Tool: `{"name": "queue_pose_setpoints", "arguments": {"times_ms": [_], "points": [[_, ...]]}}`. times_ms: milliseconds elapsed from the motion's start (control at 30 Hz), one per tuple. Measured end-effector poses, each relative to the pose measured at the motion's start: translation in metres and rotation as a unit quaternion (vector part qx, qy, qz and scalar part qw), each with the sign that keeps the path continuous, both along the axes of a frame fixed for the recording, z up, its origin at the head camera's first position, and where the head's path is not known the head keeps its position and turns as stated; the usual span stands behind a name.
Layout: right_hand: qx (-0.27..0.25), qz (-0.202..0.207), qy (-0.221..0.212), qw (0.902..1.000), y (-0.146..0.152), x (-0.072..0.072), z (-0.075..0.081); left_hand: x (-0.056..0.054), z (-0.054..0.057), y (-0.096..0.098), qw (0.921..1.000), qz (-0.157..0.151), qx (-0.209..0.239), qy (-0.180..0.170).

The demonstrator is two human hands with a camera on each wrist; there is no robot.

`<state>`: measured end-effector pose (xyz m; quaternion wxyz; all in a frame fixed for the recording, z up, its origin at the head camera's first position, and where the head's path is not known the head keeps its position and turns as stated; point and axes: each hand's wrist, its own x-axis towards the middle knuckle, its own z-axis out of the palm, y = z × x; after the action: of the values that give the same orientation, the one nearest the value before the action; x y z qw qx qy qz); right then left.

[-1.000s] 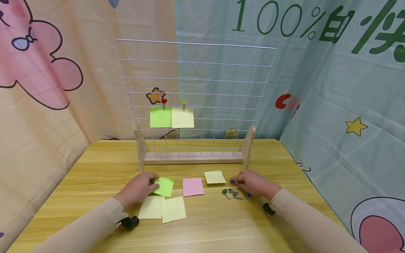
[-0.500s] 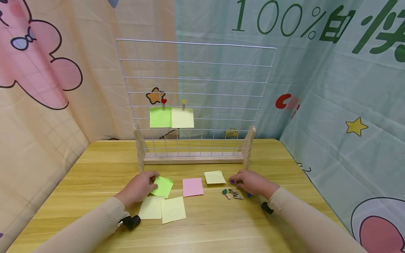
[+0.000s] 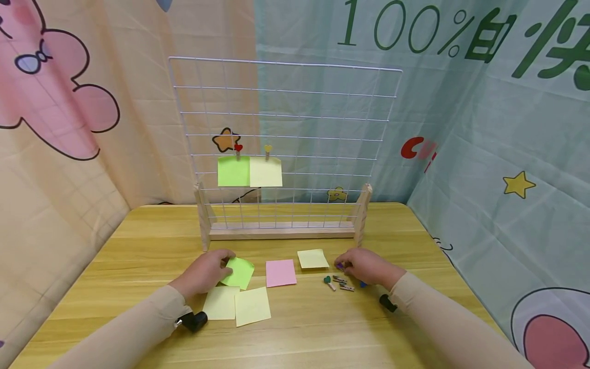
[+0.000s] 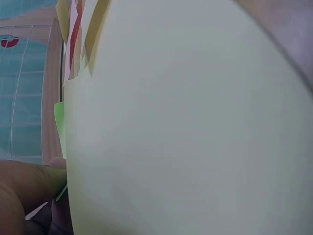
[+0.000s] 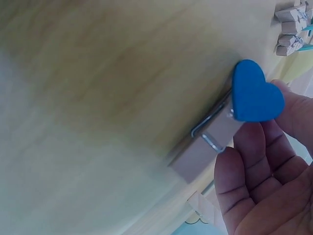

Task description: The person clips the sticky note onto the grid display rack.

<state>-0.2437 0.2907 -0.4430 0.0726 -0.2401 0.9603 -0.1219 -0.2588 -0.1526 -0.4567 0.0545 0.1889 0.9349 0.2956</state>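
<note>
Two hands are at work, well apart, in the head view. The left hand (image 3: 205, 271) pinches the left edge of a green note (image 3: 239, 272) over the table (image 3: 299, 343), in front of the rack's left foot; the right hand (image 3: 366, 265) has its fingertips drawn together on a purple clip (image 3: 340, 266). I judge the step to be picking up a note and a clip as a pair; the next move would call for lifting both to the wire rack (image 3: 281, 233), where a hanging green note (image 3: 233, 171) and a hanging pale note (image 3: 266, 172) sit edge to edge. Open wire runs right of that pair — and above it. The pink note (image 3: 281, 273) lies between the hands, and small clips (image 3: 335, 283) crowd the right fingertips, so a straight lift looks safer than a sweep.

In the left wrist view, a pale surface (image 4: 186, 117) blocks most of the sight; the thumb presses a sliver of green at its edge.

In the right wrist view, a blue clip (image 5: 257, 95) fills the foreground — whether it touches the fingers I cannot tell — and the purple one is hidden.
</note>
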Motion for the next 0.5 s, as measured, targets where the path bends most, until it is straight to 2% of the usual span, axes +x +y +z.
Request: {"name": "queue_pose_setpoints", "arguments": {"times_ms": [300, 500], "points": [[-0.007, -0.032, -0.022, 0.9992, -0.0013, 0.0005, -0.0006, -0.0020, 0.0005, 0.0005, 0.9999, 0.005, -0.004, 0.013], [-0.003, -0.031, -0.021, 0.9993, -0.0018, 0.0011, -0.0006, -0.0023, 0.0047, 0.0017, 0.9996, 0.020, 0.002, 0.022]]}}
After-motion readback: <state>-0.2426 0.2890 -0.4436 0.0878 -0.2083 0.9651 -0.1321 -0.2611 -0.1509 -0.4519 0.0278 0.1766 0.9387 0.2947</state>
